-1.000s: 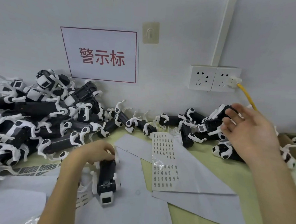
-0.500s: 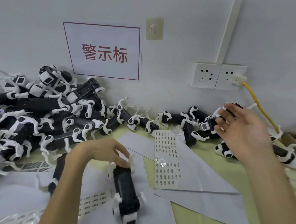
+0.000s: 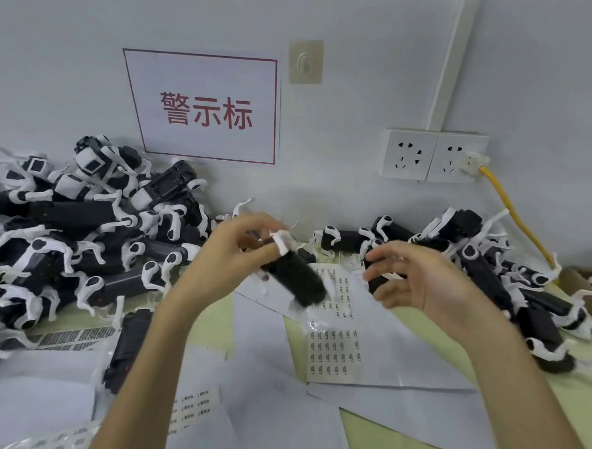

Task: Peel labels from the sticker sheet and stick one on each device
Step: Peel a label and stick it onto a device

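Devices lie heaped on the worktop (image 3: pixel 396 446): a big pile (image 3: pixel 63 246) at left, a smaller pile (image 3: pixel 490 279) at right against the wall. Between them, flat on white paper, lies the sticker sheet (image 3: pixel 334 350). Above it the left hand (image 3: pixel 231 255) grips one black device (image 3: pixel 293 275), tilted and blurred. The right hand (image 3: pixel 418 279), fingers spread and holding nothing, hangs just beside that device.

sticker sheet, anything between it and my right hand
Partly. The device held up in the left hand hangs over the far end of the sticker sheet. The right hand has a clear way to the sheet's near rows.
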The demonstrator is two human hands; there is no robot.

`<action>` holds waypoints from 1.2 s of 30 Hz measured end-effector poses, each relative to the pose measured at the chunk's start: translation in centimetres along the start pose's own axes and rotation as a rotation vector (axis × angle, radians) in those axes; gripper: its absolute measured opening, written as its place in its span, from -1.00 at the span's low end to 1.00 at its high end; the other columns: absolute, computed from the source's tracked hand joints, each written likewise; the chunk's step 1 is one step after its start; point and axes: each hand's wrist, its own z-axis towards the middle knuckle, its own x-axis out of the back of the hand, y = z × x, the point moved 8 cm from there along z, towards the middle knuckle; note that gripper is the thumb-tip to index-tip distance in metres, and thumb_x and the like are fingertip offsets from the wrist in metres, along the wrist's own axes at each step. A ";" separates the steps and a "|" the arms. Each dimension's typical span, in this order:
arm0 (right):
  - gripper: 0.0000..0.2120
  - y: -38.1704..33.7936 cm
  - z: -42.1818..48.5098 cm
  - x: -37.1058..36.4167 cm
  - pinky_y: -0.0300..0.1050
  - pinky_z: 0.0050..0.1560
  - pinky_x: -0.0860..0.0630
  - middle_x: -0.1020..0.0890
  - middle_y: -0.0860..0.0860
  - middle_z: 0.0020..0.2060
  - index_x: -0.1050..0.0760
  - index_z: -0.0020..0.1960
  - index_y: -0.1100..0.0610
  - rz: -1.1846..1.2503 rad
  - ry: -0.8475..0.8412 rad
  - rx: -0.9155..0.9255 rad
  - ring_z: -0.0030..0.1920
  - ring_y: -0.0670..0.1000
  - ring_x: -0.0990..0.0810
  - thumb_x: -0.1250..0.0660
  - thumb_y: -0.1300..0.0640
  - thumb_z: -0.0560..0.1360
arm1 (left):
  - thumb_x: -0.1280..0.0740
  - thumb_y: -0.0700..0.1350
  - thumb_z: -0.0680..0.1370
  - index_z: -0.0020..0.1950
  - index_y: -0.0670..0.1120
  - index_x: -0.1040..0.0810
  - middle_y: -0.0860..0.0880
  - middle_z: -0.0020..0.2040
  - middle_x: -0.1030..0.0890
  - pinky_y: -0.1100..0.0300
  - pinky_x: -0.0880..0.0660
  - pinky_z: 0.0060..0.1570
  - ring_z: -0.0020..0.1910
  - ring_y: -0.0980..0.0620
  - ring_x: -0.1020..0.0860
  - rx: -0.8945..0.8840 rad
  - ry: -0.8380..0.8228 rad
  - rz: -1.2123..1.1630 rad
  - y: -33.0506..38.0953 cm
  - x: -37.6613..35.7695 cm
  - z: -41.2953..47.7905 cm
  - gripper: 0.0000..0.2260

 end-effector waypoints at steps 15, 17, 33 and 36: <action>-0.52 -3.1 -1.6 -3.2 -0.12 -0.18 -0.56 -0.69 0.11 0.10 -0.62 0.25 -0.07 0.257 -0.221 0.307 -0.02 0.14 -0.68 -0.21 -0.32 0.51 | -0.48 -0.22 0.40 0.01 0.02 -0.78 -0.05 0.14 -0.62 -0.24 -0.53 0.17 0.22 -0.10 -0.57 -0.263 -0.041 -0.398 6.8 -2.0 -0.8 -0.76; -0.54 -3.8 -1.8 -2.1 -0.07 -0.17 -0.51 -0.70 0.10 0.00 -0.64 0.21 -0.05 0.259 -0.153 0.375 -0.13 0.09 -0.66 -0.23 -0.31 0.51 | -0.38 -0.17 0.47 0.03 0.02 -0.76 -0.09 0.21 -0.62 -0.22 -0.50 0.24 0.33 -0.20 -0.54 -0.268 -0.110 -0.516 7.0 -2.3 -1.0 -0.78; -0.35 -5.1 -4.2 -2.4 0.41 0.33 -0.40 -0.56 0.06 0.36 -0.41 0.48 -0.13 -0.192 -0.358 0.485 0.38 0.19 -0.51 -0.44 -0.30 0.45 | -0.16 0.10 0.70 0.25 -0.18 -0.62 -0.21 0.00 -0.72 0.26 -0.57 -0.08 -0.09 -0.02 -0.70 0.238 -0.651 -0.623 4.3 -8.5 -2.6 -0.58; -0.49 -5.7 -4.6 -3.1 0.12 0.33 -0.51 -0.56 0.06 0.38 -0.42 0.48 -0.08 -0.192 -0.372 0.527 0.38 0.13 -0.53 -0.40 -0.06 0.56 | -0.14 0.07 0.69 0.29 -0.19 -0.59 -0.23 0.08 -0.71 0.23 -0.57 -0.07 -0.05 -0.03 -0.69 0.263 -0.660 -0.597 3.9 -8.3 -2.7 -0.59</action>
